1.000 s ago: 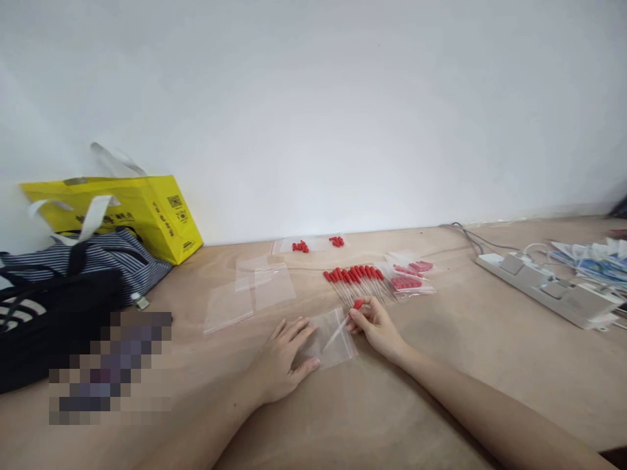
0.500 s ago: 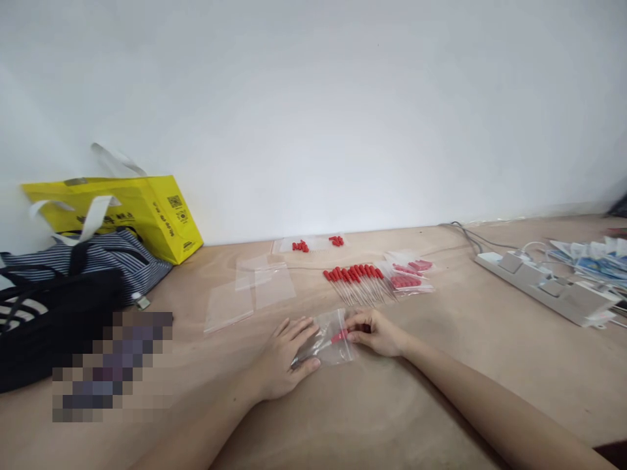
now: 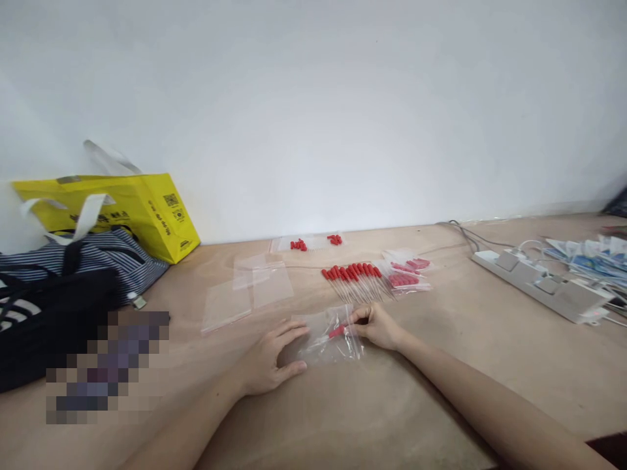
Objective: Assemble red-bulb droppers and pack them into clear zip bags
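Note:
A clear zip bag (image 3: 323,349) lies flat between my hands, with a red-handled tool (image 3: 337,331) partly inside it, its thin shaft pointing left. My right hand (image 3: 377,326) is closed at the bag's right end, thumb and fingers pinched by the red handle. My left hand (image 3: 274,356) rests at the bag's left edge, fingers and thumb spread apart. Behind the bag lies a row of red-handled tools (image 3: 350,273) with thin shafts. Filled bags with red pieces (image 3: 404,279) lie to their right. Flat empty bags (image 3: 228,305) are on the left.
Against the wall, another bag bears small red pieces (image 3: 298,245). A white power strip (image 3: 543,287) with cables and blue-white packets (image 3: 588,258) are on the right. At left are a yellow bag (image 3: 161,215), a striped bag (image 3: 140,261) and a black bag (image 3: 59,320).
My left hand has moved left off the middle of the bag, which shows more fully now. The red-handled tool lies slightly further left. My right hand remains by the bag's right end.

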Demonstrator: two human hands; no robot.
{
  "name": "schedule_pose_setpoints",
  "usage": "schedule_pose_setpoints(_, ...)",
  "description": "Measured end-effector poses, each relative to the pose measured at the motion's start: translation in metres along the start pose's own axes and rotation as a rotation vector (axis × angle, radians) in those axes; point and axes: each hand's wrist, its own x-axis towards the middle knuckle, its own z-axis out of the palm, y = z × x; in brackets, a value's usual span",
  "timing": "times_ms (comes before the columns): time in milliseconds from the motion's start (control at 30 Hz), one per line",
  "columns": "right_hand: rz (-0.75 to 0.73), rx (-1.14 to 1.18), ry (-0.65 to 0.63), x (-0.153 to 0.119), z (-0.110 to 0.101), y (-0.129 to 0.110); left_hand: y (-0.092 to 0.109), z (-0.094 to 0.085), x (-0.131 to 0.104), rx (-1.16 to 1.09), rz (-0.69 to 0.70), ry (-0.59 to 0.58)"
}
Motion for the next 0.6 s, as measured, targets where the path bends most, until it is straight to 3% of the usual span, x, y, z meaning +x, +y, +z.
schedule_pose_setpoints(133,0.012,0.021,0.001,0.000,0.000,-0.001,-0.005,-0.002,-0.003,0.000,0.043,-0.010)
schedule_pose_setpoints(267,0.092,-0.034,0.087,-0.001,0.003,-0.003,-0.002,0.000,0.000,-0.002,0.047,-0.020)
schedule_pose_setpoints(400,0.134,-0.163,0.057,0.000,-0.010,-0.003,-0.003,0.000,0.000,-0.002,0.030,-0.020)
schedule_pose_setpoints(600,0.258,-0.518,0.321,0.034,-0.039,-0.008,-0.009,0.002,-0.001,-0.009,0.043,-0.012)
